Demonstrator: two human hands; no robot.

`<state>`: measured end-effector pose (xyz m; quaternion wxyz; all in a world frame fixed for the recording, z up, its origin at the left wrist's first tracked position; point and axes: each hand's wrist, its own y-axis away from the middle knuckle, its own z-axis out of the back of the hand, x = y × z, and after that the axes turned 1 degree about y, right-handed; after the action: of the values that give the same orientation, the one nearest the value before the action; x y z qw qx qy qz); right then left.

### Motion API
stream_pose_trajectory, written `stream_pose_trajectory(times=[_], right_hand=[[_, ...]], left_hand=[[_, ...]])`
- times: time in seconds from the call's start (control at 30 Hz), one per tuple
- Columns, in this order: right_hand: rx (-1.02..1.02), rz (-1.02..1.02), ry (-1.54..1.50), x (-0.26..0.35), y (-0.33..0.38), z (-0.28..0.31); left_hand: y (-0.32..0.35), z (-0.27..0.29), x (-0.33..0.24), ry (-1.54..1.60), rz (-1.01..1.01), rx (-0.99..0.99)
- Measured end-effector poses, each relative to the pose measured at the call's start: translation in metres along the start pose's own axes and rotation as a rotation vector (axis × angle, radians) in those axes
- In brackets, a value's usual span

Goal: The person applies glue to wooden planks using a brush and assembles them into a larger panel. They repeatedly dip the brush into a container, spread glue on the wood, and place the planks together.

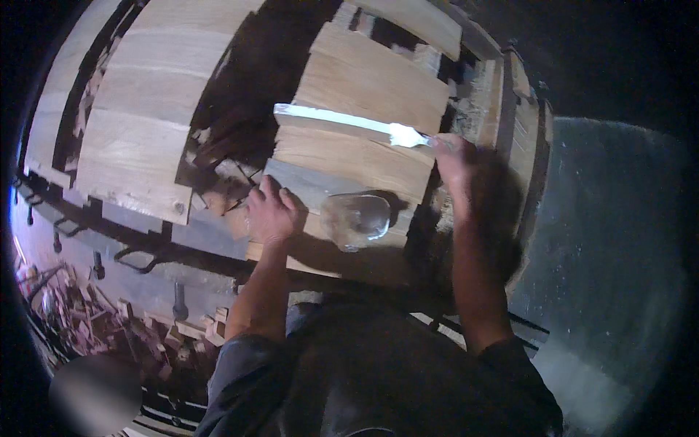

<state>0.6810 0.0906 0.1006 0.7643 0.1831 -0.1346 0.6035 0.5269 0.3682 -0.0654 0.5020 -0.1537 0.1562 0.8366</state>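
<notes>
Dark shirt (357, 364), short sleeves (244, 368), bare forearms (263, 295), ungloved hands (275, 213)

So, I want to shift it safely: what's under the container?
The container stands on boards, which show around it. Its base covers the patch directly beneath, so whether anything is stuck or spilled there can't be seen.

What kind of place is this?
It looks like a woodworking workshop: wooden boards lie side by side, wood scraps are heaped at lower left, and the right hand holds what looks like a white-tipped brush.
</notes>
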Motion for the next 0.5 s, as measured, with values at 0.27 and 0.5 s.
stream_pose_trajectory(times=[0.27,0.5], right_hand=[[-0.296,-0.033,0.382,-0.186,-0.028,0.066],[-0.296,-0.046,0.311,-0.122,-0.017,0.060]], left_hand=[[0.002,-0.011,-0.002,-0.038,-0.088,-0.101],[0.000,-0.004,-0.006,-0.057,-0.049,-0.050]])
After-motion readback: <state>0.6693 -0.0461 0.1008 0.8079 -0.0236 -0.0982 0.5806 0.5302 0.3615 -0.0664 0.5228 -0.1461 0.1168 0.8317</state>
